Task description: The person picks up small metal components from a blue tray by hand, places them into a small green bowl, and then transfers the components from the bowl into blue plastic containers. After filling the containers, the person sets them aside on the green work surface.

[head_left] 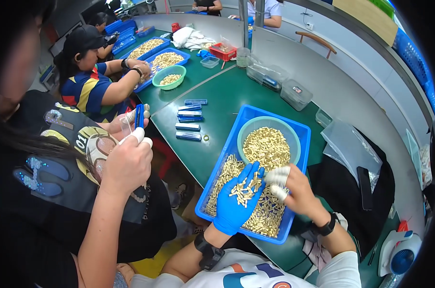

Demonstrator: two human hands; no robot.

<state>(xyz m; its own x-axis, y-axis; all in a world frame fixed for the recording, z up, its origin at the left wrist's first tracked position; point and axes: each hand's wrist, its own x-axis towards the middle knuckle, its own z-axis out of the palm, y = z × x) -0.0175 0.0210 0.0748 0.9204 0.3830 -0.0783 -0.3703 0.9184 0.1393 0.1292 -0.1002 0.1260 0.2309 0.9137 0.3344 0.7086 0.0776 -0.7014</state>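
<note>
My left hand (231, 207), in a blue glove, is palm up with a heap of small brass-coloured metal pieces (245, 193) on it. My right hand (298, 191), with white coverings on its fingertips, is curled close by the left fingertips. Whether a piece sits between its fingers I cannot make out. Both hands are over a blue tray (204, 196) spread with the same pieces. At the tray's far end stands a pale green bowl (295, 140) holding many more.
Several small blue-and-white boxes (187, 126) lie left of the tray. A co-worker's hand (131, 156) holds a blue tool (139, 116) at left. Black cloth (323, 177) with a phone (365, 188), and a small fan (401, 252), are at right. Clear containers (296, 94) stand beyond the tray.
</note>
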